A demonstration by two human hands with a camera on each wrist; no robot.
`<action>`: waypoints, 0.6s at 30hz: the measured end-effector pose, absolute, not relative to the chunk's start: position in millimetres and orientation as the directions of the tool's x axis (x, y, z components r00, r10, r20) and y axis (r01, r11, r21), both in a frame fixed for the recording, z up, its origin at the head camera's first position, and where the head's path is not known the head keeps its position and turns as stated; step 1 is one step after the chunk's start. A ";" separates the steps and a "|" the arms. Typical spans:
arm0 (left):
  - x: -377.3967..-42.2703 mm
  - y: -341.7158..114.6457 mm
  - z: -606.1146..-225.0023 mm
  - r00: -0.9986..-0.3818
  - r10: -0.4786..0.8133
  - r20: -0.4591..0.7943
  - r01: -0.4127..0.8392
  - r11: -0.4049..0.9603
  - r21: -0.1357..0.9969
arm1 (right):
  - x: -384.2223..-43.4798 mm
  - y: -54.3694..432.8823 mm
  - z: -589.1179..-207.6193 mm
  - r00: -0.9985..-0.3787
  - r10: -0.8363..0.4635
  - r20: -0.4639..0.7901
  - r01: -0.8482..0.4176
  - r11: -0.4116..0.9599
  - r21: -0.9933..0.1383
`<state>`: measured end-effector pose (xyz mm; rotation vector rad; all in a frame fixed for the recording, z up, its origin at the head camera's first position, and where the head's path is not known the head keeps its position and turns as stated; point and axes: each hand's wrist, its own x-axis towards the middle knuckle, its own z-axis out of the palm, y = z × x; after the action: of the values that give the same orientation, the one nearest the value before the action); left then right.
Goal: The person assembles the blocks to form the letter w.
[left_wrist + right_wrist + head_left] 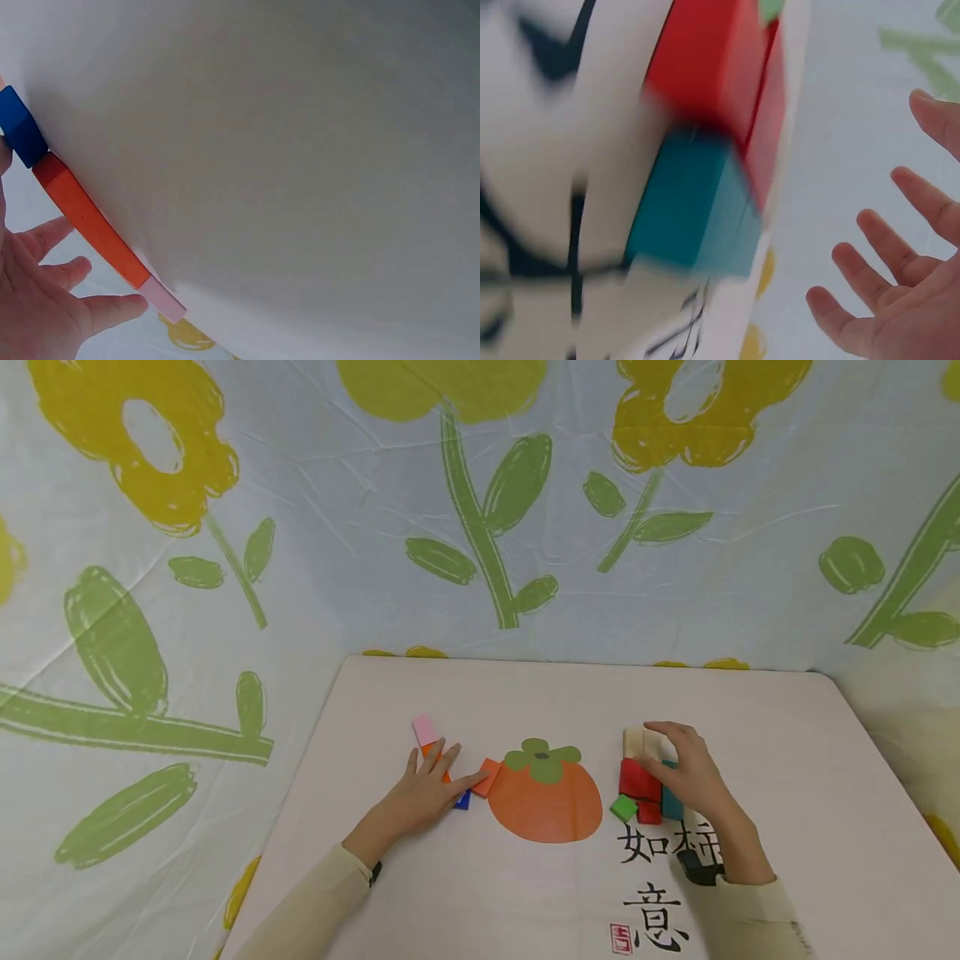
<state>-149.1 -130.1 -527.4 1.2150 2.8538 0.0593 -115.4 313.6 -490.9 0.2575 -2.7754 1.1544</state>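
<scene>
My left hand (420, 793) spreads its fingers over a row of blocks at the left. The row has a pink block (424, 730), a long orange block (94, 225) partly covered by the fingers, and a blue block (24, 127). The left thumb reaches to a small orange block (487, 778) beside the blue one. My right hand (693, 772) arches over a cluster at the right, fingers apart and holding nothing. Under and beside it lie pale wooden blocks (634, 742), a red block (640, 779), a smaller red block (648, 812), a teal block (672, 802) and a green block (623, 807).
A printed orange persimmon (545, 802) lies between the two block groups on the pale tabletop (420, 893). Black printed characters (656, 918) are at the lower right. A flowered cloth (315, 527) hangs around the table's back and sides.
</scene>
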 end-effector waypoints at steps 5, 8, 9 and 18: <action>-148.4 -130.4 -526.9 -0.705 0.707 -0.048 0.703 0.707 0.077 | -125.7 339.4 -495.5 -0.980 -0.114 0.161 -0.193 0.718 -0.668; -148.3 -131.1 -527.3 -0.711 0.701 -0.058 0.696 0.713 0.088 | -132.7 352.6 -496.9 -0.986 -0.139 0.093 -0.165 0.747 -0.644; -148.2 -131.2 -527.3 -0.711 0.701 -0.058 0.695 0.713 0.091 | -134.8 356.2 -497.0 -0.987 -0.148 0.066 -0.156 0.756 -0.635; -148.0 -130.6 -526.5 -0.708 0.703 -0.060 0.694 0.709 0.127 | -146.1 369.4 -503.8 -0.975 -0.217 -0.047 -0.145 0.785 -0.603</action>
<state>-148.0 -130.6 -526.5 1.1509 2.8073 0.1444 -146.1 369.4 -503.8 0.3131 -3.0744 1.0234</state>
